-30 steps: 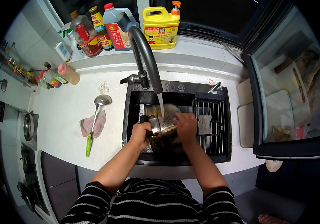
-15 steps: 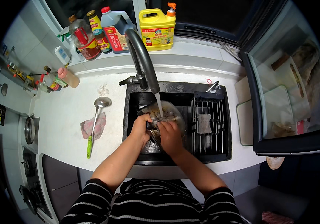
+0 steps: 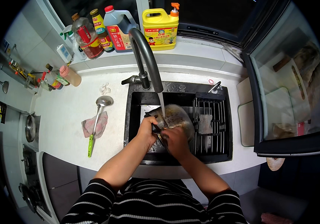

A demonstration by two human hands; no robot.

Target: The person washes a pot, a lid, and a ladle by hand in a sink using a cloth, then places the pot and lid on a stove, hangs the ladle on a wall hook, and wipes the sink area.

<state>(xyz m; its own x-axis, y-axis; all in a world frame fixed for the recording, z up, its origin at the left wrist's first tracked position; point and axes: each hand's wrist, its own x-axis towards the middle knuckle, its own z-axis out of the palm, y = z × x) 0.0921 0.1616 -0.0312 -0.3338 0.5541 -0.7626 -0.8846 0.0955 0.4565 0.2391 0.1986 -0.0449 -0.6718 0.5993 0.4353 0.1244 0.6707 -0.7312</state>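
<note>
The left hand [image 3: 147, 130] clamps its fingers on a pot [image 3: 178, 116] under the running tap [image 3: 151, 59]; the right hand [image 3: 175, 142] blurs at its near side, finger state unclear.

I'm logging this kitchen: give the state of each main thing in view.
Curved dark-grey metal faucet: running.
Round stained metal pot: tilted under the faucet.
Bare left hand: gripping the pot.
Bare right hand: blurred, against the pot.
Black rectangular sink: wet.
Pinkish cloth: crumpled, partly covered.
Silver ladle with green handle: lying across the cloth.
Yellow plastic jug with orange pump: upright.
Black-framed glass window: swung open.
</note>
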